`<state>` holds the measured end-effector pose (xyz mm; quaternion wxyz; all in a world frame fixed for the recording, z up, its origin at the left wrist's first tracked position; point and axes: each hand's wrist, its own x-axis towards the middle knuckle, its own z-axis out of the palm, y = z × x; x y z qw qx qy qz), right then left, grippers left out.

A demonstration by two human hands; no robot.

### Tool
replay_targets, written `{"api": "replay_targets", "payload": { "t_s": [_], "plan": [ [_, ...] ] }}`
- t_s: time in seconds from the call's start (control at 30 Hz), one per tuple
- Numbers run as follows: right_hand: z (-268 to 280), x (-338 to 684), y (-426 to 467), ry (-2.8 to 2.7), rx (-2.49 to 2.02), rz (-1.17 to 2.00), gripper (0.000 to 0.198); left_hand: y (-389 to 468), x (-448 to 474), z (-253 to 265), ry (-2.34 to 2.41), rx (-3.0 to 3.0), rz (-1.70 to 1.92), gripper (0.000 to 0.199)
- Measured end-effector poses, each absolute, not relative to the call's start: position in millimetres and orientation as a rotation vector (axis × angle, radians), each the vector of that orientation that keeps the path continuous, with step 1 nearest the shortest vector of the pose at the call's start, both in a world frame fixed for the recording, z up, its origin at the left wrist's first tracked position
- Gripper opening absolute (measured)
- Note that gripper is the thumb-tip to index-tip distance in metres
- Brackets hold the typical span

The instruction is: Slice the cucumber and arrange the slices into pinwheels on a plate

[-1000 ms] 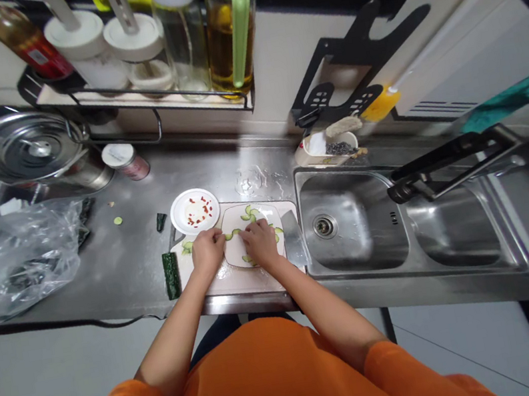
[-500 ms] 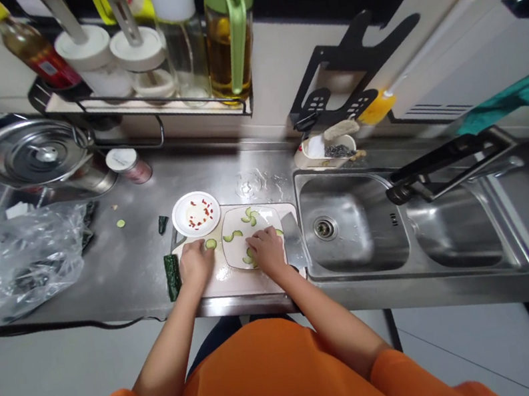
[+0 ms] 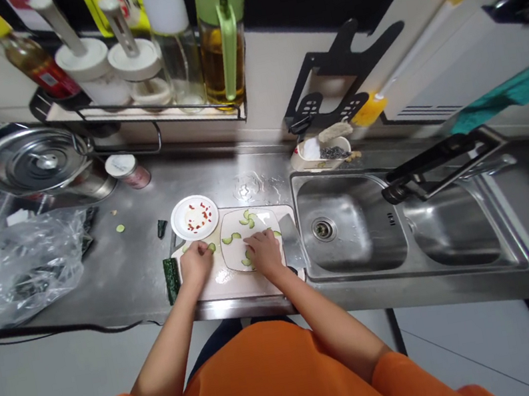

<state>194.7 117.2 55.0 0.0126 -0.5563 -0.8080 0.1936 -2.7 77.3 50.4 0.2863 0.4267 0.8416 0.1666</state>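
My left hand [image 3: 196,265] is over the cutting board [image 3: 219,291], its thumb and fingertips closed on a thin cucumber slice [image 3: 212,248]. My right hand [image 3: 265,252] hovers low over a squarish white plate [image 3: 231,227], its fingers spread loosely near the slices there. On that plate, curved cucumber slices [image 3: 248,218] lie in small fan-like groups; some are partly hidden by my right hand. A cleaver [image 3: 293,244] rests at the board's right side. Left of the board lies a dark green cucumber piece [image 3: 172,281].
A round white plate [image 3: 183,229] with small red bits stands behind the board. The sink [image 3: 349,217] is to the right, under a black faucet [image 3: 431,163]. At left are a plastic bag [image 3: 46,261], a pot [image 3: 40,161] and a pink jar [image 3: 129,172]. Bottles line a shelf [image 3: 169,112].
My left fingers have drawn together on the cucumber slice. My right hand has stayed almost in place over the plate. The camera view has tilted slightly.
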Motion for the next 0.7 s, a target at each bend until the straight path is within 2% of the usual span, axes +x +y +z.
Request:
{"api": "replay_targets", "payload": {
  "t_s": [0.23, 0.7],
  "plan": [
    [50, 175, 125, -2.701, -1.462, 0.54, 0.034, 78, -7, 53, 2.241, 1.124, 0.534, 0.018],
    [41, 163, 117, -2.732, -1.477, 0.475, 0.028, 79, -9, 48, 2.204, 1.147, 0.515, 0.017]
  ]
}}
